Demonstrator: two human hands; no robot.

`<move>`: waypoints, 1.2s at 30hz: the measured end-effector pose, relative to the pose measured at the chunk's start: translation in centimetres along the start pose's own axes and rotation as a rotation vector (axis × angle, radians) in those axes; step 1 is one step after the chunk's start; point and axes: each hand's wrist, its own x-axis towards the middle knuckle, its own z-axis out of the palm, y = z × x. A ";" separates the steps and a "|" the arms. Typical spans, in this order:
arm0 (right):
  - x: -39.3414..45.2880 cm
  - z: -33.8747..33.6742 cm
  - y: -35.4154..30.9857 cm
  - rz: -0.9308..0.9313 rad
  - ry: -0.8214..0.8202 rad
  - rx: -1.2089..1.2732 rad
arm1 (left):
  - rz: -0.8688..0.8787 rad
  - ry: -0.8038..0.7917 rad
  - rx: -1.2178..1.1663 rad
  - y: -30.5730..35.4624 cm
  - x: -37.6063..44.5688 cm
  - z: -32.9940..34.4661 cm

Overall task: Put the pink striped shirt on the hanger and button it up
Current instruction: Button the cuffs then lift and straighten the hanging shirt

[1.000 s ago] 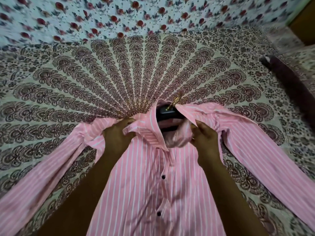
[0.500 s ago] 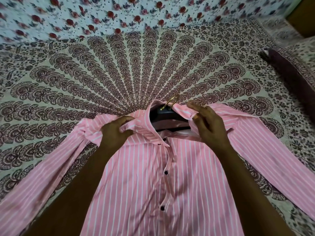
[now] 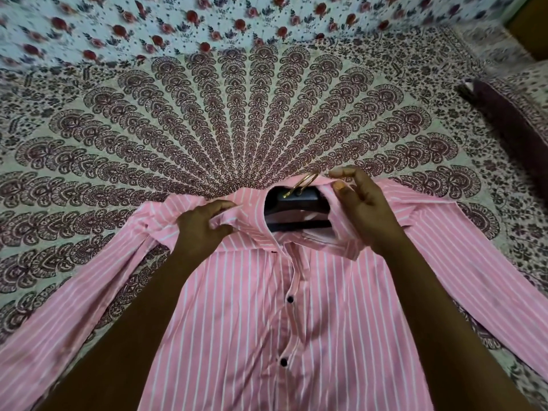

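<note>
- We see the pink striped shirt (image 3: 311,321) lying front-up on the patterned bedspread (image 3: 267,120), sleeves spread out to both sides.
- The black hanger (image 3: 296,203) sits inside the collar opening, its gold hook (image 3: 302,185) poking out past the neckline.
- Our left hand (image 3: 204,226) bunches and grips the shirt's shoulder fabric just beside the collar, fingers curled into the cloth.
- Our right hand (image 3: 364,209) is at the other collar side, thumb and forefinger pinching the collar edge near the hook.
- Two dark buttons (image 3: 290,299) show down the placket.
</note>
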 end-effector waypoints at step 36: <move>3.4 1.0 4.0 0.245 0.042 -0.244 | -0.082 -0.138 -0.090 -1.5 0.5 -0.1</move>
